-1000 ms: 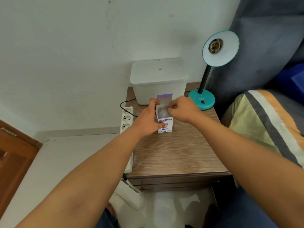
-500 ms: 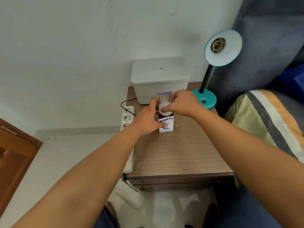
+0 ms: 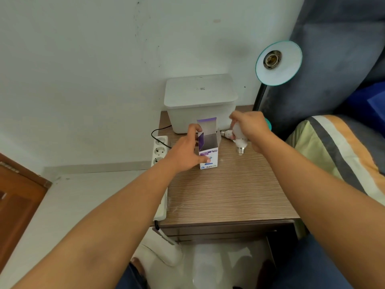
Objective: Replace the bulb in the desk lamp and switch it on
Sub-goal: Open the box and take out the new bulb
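My left hand (image 3: 185,153) grips a small white and purple bulb box (image 3: 208,152) that stands upright on the wooden bedside table (image 3: 225,195), its top flap open and the inside empty. My right hand (image 3: 250,127) holds a white bulb (image 3: 239,140) just right of the box, screw base pointing down, a little above the table. A second bulb (image 3: 227,133) lies on the table behind it, mostly hidden by my hand. The teal desk lamp (image 3: 279,63) stands at the back right, its shade tilted toward me with an empty socket (image 3: 271,59).
A white lidded plastic bin (image 3: 200,101) sits at the table's back against the wall. A white power strip (image 3: 159,151) with a black cable hangs along the table's left edge. A grey headboard and a striped pillow (image 3: 341,155) are on the right.
My right hand has drawn the bulb up out of the box and carried it to the right. My left hand kept hold of the box, which now stands open and empty.
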